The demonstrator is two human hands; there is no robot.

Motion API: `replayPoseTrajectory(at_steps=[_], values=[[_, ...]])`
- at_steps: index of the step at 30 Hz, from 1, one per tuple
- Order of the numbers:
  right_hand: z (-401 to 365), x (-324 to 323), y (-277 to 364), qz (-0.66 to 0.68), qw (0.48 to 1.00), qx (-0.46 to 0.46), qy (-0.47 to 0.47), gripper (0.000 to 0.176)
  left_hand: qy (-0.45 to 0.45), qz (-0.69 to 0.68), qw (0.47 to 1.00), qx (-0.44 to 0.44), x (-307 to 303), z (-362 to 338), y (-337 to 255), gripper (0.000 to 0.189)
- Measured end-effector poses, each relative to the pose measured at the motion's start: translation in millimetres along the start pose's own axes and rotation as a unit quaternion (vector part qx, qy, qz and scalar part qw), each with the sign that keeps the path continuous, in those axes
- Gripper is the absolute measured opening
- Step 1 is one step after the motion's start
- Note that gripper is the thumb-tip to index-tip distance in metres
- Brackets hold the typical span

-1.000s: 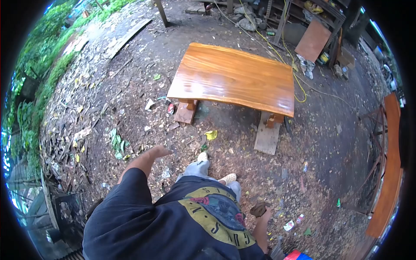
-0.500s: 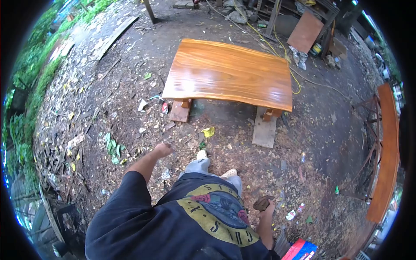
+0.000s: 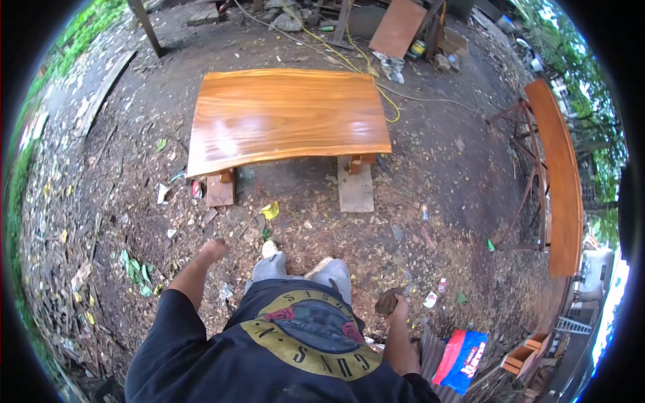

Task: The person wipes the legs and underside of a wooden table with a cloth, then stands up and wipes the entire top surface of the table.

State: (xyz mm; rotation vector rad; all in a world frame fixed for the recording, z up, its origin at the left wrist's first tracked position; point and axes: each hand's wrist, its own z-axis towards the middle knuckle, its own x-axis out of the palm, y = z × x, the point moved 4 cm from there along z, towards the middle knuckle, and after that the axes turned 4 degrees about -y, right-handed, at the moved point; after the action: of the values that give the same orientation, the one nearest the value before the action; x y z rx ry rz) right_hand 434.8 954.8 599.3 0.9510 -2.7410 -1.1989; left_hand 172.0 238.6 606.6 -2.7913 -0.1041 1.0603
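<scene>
My right hand (image 3: 399,311) is closed around a crumpled brown cloth (image 3: 387,301), held low at my right side above the ground. My left hand (image 3: 216,250) hangs in the air at my left, its fingers curled in, with nothing visible in it. Ahead of me stands a low wooden table (image 3: 289,117) with a glossy orange-brown top and a wavy near edge. Neither hand touches it. Its legs rest on flat boards, the left board (image 3: 220,192) and the right board (image 3: 356,191).
A long varnished plank (image 3: 563,181) lies on a metal stand at the right. Near my right arm is a red and blue bag (image 3: 459,361). A yellow cord (image 3: 388,104) runs behind the table. Leaves and litter cover the ground. A reddish panel (image 3: 398,28) leans at the back.
My view has turned to the right, so the table now sits further left and more of the right side shows. The cloth is still in my right hand.
</scene>
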Motion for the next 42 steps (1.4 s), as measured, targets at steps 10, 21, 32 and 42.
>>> replayPoseTrajectory(at_steps=[10, 21, 32, 42], values=[[67, 8, 71, 0.037, 0.995, -0.077, 0.057, 0.067, -0.044, -0.058, 0.997, -0.003, -18, 16, -72, 0.039], [170, 27, 250, 0.043, 0.985, -0.099, 0.137, 0.059, -0.076, -0.241, 0.956, -0.151, 35, 49, -212, 0.057], [209, 96, 282, 0.131, 0.986, -0.023, 0.100, 0.061, -0.062, -0.237, 0.961, -0.128, -82, 86, -313, 0.058], [176, 202, 287, 0.003, 0.983, -0.075, 0.165, 0.054, -0.030, -0.156, 0.987, 0.024, -117, 182, -471, 0.053]])
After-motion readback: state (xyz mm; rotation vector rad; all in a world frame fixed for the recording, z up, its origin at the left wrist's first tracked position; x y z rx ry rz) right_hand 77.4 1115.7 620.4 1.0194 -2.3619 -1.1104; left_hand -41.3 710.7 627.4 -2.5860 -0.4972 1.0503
